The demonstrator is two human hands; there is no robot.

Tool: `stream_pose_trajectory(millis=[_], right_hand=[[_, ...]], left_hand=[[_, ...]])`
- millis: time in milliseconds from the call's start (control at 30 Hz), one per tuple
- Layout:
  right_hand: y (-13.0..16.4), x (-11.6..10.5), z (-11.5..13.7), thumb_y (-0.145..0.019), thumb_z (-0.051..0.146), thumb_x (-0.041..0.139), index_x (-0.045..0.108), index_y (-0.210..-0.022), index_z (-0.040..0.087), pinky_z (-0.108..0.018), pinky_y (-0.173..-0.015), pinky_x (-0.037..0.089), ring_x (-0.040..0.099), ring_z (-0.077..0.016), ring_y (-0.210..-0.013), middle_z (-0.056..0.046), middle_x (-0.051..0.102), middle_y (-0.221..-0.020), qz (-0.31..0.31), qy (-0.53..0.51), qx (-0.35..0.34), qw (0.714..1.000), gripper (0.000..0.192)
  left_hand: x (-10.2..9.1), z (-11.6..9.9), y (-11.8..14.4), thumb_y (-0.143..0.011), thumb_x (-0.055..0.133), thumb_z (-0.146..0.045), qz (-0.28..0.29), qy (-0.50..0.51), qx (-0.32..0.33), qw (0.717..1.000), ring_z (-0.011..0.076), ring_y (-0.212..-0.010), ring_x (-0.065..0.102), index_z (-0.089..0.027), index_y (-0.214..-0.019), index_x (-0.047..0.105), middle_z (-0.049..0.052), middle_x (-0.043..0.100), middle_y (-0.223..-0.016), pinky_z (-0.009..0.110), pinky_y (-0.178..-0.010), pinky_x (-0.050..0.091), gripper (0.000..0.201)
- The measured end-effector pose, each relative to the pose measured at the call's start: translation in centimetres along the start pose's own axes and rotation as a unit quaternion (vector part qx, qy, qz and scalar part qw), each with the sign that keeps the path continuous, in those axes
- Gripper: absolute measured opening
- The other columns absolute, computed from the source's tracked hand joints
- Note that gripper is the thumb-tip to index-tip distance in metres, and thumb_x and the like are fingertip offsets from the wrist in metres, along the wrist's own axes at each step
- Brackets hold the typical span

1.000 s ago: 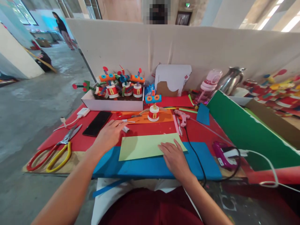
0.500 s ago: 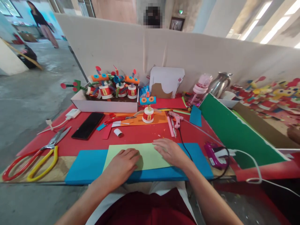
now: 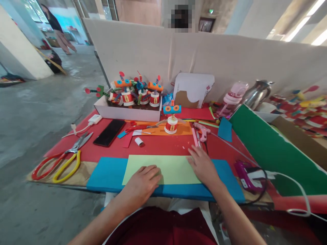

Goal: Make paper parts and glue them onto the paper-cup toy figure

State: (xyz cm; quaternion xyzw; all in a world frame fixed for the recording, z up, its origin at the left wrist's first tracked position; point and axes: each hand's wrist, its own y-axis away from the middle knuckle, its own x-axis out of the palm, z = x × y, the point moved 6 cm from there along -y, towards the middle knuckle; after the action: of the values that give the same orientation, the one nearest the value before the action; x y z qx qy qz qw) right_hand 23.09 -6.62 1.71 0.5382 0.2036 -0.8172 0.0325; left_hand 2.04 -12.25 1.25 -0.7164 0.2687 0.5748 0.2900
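Head view: two hands press one green sheet

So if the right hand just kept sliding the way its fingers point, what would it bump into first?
Probably the pink glue gun: the right hand lies flat on the light green sheet, fingers pointing away from the body, and the gun lies just beyond them, though depth is unclear.

The left hand has left the small white roll and now lies on the near edge of the light green sheet; the right hand has slid to its far right corner.
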Motion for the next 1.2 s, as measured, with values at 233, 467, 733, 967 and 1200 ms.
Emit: stream_pose_trajectory(millis=[233, 467, 733, 967, 1200], right_hand=[[0.4, 1.2, 3.0, -0.096, 0.035, 0.039, 0.060, -0.124, 0.024, -0.046, -0.103, 0.044, 0.054, -0.0244, -0.121, -0.009, 0.060, -0.129, 0.070, -0.001, -0.098, 0.993, 0.037], [1.2, 0.1, 3.2, -0.095, 0.024, 0.040, 0.062, -0.121, 0.020, -0.042, -0.100, 0.047, 0.055, -0.0230, -0.119, -0.012, 0.063, -0.123, -0.001, -0.067, -0.053, 0.996, 0.035], [2.3, 2.3, 7.4, -0.084, 0.032, 0.061, 0.059, -0.124, 0.016, -0.046, -0.098, 0.047, 0.055, -0.0292, -0.119, -0.014, 0.060, -0.128, 0.121, -0.079, -0.134, 0.980, 0.043], [0.2, 0.1, 2.7, -0.087, 0.023, 0.052, 0.072, -0.088, 0.023, -0.032, -0.077, 0.051, 0.067, -0.0215, -0.088, -0.005, 0.075, -0.092, 0.145, -0.109, -0.004, 0.983, 0.021], [-0.5, -0.2, -0.8, -0.080, 0.039, 0.055, 0.067, -0.076, 0.019, -0.027, -0.067, 0.047, 0.067, -0.0211, -0.076, -0.003, 0.073, -0.078, 0.120, -0.194, 0.151, 0.962, 0.024]], left_hand=[[-0.1, -0.2, 0.1, -0.089, 0.054, -0.025, -0.004, 0.000, 0.006, 1.000, 0.0254, -0.122, 0.049, -0.021, -0.114, 0.054, 0.009, 0.059, -0.124, 0.038, -0.094, 0.043, 0.026], [-0.3, 0.0, 1.3, -0.089, 0.046, -0.016, -0.040, -0.013, -0.001, 0.999, 0.0237, -0.124, 0.048, -0.020, -0.123, 0.050, 0.008, 0.058, -0.129, 0.038, -0.098, 0.042, 0.034], [-0.3, 0.5, 0.8, -0.080, 0.042, -0.003, -0.047, -0.012, -0.027, 0.998, 0.0231, -0.109, 0.057, -0.017, -0.119, 0.055, 0.009, 0.065, -0.116, 0.036, -0.089, 0.048, 0.044], [-2.1, 6.8, 1.8, -0.091, 0.042, -0.025, 0.003, 0.130, -0.174, 0.976, 0.0178, -0.086, 0.062, -0.021, -0.085, 0.067, 0.004, 0.070, -0.092, 0.028, -0.077, 0.047, 0.026], [-2.5, 10.3, 2.8, -0.089, 0.040, -0.046, 0.025, 0.171, -0.295, 0.940, 0.0137, -0.061, 0.053, -0.019, -0.066, 0.058, -0.001, 0.060, -0.064, 0.023, -0.060, 0.035, 0.040]])
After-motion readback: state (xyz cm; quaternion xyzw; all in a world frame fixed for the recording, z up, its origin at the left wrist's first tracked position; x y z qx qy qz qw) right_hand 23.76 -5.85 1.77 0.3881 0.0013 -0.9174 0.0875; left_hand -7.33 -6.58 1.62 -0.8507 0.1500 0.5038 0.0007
